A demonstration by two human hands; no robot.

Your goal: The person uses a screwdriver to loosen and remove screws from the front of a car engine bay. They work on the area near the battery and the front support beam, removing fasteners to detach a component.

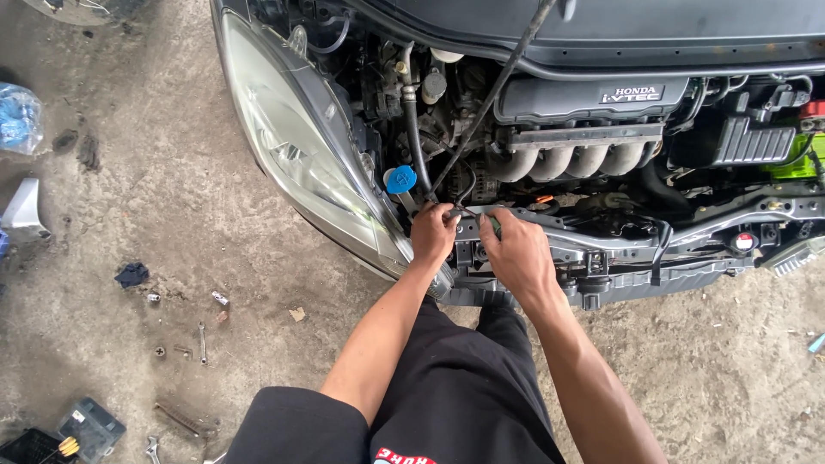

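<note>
Both hands are set on the front crossmember (550, 249) of the open engine bay, near its left end, beside the headlight (301, 155); the left hand (432, 234) is curled tight around a small dark fitting (460, 213) at the foot of the thin prop rod (490, 94), just below the blue cap (400, 180); the right hand (514, 253) is closed on a green-handled tool (495, 225), its tip hidden. The tool could slip off the fitting if it is pushed at an angle, and knuckles could be struck on the metal edge; the rod could be dislodged if its foot is disturbed; a loosened part could be lost down into the bay.
</note>
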